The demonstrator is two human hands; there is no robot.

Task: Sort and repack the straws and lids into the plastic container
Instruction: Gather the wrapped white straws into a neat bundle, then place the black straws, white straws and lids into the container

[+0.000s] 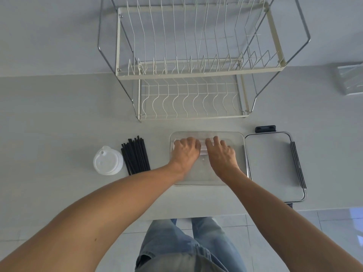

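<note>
A clear plastic container [238, 154] sits on the counter in front of me. Both hands reach into it. My left hand [186, 151] and my right hand [221, 154] rest side by side on a bundle of pale pink-white straws [203, 149] at the container's far end, fingers curled over them. The hands hide most of the bundle. Left of the container lies a bundle of black straws [135, 155]. Further left stands a stack of white cup lids [107, 160].
The container's lid [269, 163] with metal clamp frame and black handle lies to the right. A two-tier wire dish rack [192, 75] stands behind. A clear packet [351, 79] sits at the far right. The counter edge runs just below the container.
</note>
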